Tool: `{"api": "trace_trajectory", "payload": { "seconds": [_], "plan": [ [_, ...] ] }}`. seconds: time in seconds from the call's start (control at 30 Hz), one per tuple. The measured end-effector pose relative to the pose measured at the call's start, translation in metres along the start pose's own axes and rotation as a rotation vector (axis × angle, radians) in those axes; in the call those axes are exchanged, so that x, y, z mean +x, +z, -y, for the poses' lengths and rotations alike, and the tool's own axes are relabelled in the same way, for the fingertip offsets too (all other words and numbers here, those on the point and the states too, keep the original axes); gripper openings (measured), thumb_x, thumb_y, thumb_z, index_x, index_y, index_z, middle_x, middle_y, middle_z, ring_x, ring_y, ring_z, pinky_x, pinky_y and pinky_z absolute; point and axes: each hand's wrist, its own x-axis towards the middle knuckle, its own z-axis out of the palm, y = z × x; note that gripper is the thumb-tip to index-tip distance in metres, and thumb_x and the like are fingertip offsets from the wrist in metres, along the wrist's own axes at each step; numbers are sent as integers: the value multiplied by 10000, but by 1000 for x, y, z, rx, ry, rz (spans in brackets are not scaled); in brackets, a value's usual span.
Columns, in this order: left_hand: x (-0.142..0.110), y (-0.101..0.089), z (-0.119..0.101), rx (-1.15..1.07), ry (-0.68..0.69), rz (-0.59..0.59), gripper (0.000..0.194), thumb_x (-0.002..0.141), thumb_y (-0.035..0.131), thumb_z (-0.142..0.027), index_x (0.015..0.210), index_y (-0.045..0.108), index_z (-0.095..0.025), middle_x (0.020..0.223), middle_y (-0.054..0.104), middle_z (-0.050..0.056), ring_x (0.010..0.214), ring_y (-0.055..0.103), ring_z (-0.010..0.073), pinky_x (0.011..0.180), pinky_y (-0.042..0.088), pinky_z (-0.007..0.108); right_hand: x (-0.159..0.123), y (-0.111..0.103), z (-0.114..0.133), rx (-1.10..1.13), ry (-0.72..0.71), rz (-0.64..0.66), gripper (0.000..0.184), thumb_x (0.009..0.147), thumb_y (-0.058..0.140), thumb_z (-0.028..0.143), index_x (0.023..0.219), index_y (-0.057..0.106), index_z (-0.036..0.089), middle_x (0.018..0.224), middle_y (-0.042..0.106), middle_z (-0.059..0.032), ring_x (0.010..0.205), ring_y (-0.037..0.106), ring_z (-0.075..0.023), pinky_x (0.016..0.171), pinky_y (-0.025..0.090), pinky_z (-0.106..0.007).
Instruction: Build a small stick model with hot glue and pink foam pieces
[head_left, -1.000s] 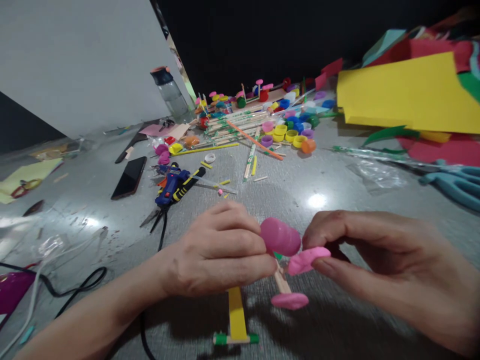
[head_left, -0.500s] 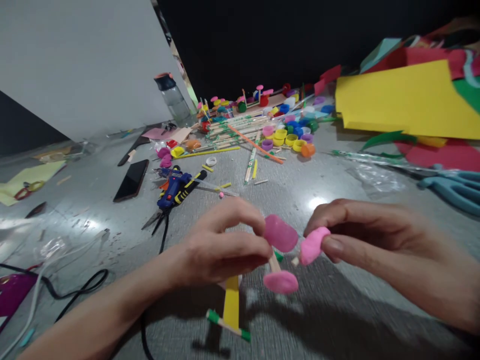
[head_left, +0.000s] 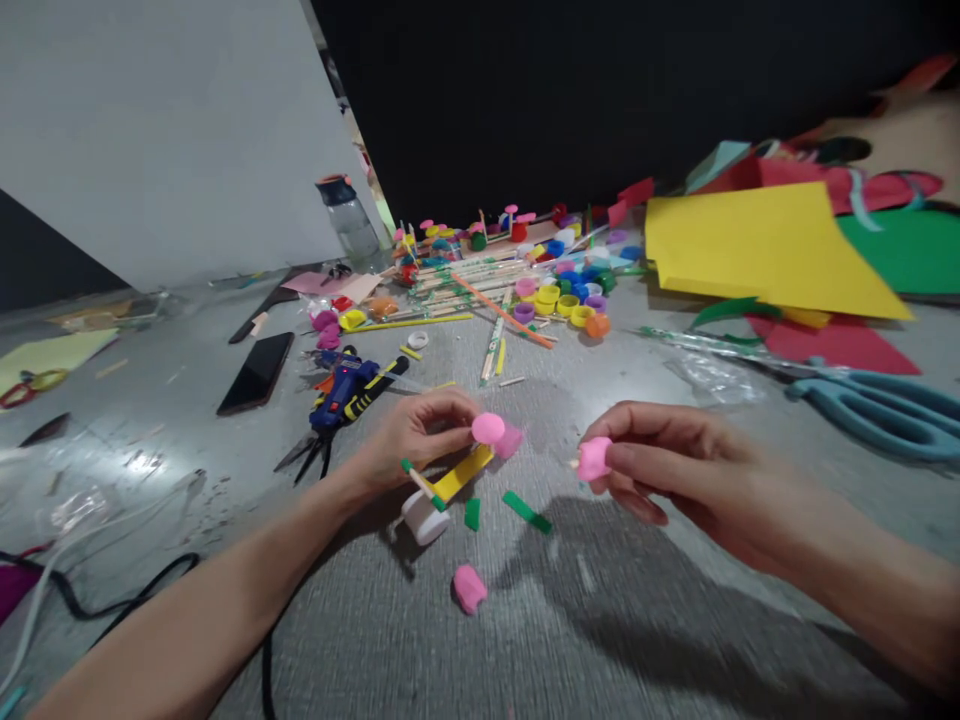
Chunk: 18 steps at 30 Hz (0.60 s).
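Note:
My left hand (head_left: 409, 436) is closed on a small craft model (head_left: 450, 475) made of a yellow stick, a green-tipped crossbar, a white cap and pink caps, held just above the grey table (head_left: 637, 620). My right hand (head_left: 660, 465) pinches a separate pink bottle cap (head_left: 594, 458) with a short stick end, about a hand's width to the right of the model. A loose pink cap (head_left: 469, 588) and two green strips (head_left: 525, 510) lie on the table below the hands.
A blue and yellow glue gun (head_left: 349, 385) and a black phone (head_left: 256, 372) lie to the left. Coloured caps and sticks (head_left: 525, 285) pile up at the back by a bottle (head_left: 349, 218). Yellow foam sheets (head_left: 757, 250) and teal scissors (head_left: 870, 400) are at right. Black cables (head_left: 112, 590) cross the near left.
The hands have drawn apart. My right hand has pulled one pink cap off to the right. The left hand has tilted the model; a pink cap and green strips now lie on the table.

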Motion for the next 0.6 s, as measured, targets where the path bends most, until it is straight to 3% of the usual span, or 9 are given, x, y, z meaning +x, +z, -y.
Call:
{"api": "trace_trajectory", "payload": {
  "seconds": [0.07,0.1,0.2,0.23,0.3,0.43,0.5,0.6],
  "plan": [
    [1,-4,-4,11,-68,-95,134,852,711,-319,880,734,-190,919,703,53,806,638,155,723,508,288,0,1,1,3,-17,13,130,931,699,332,928,739,208,743,671,3,557,516,-59,511,398,-192],
    [1,-7,-8,25,-61,-195,134,854,704,-318,894,731,-193,911,705,46,793,635,149,721,511,283,1,2,1,-1,-31,14,140,929,703,341,927,738,204,754,684,-1,555,522,-60,505,402,-191],
    [-4,-13,-38,120,97,-557,141,886,668,-320,939,725,-202,924,713,32,824,635,140,788,522,281,0,7,6,-38,-99,-6,167,918,717,360,938,726,195,761,703,-9,539,535,-64,485,417,-191],
    [-8,-11,-53,175,144,-606,158,911,645,-332,956,726,-205,933,715,33,842,638,143,806,523,283,-1,10,8,-56,-129,-15,170,917,717,360,940,719,192,753,702,-8,529,536,-65,479,424,-192],
    [-20,-2,-86,291,166,-539,169,934,638,-338,989,735,-212,929,723,35,849,647,145,810,523,280,-5,17,13,-95,-196,-30,169,924,706,353,937,703,185,731,689,-1,511,539,-68,470,441,-195],
    [-41,31,-134,290,95,-111,176,928,661,-319,1038,733,-201,844,727,16,741,648,127,650,516,236,-17,29,19,-203,-370,-48,101,937,689,296,956,687,197,715,655,24,512,572,-74,474,483,-194],
    [-45,44,-141,199,26,0,172,959,614,-303,966,735,-180,801,713,18,701,626,109,585,489,204,-23,32,19,-295,-449,-62,59,943,677,257,992,687,225,752,662,27,528,593,-77,477,496,-193],
    [-44,51,-138,-20,-107,71,238,976,580,-334,897,706,-148,725,671,16,580,555,75,478,430,165,-29,33,18,-510,-578,-100,126,956,645,209,1063,679,267,802,681,18,591,635,-104,507,519,-215]
  ]
}}
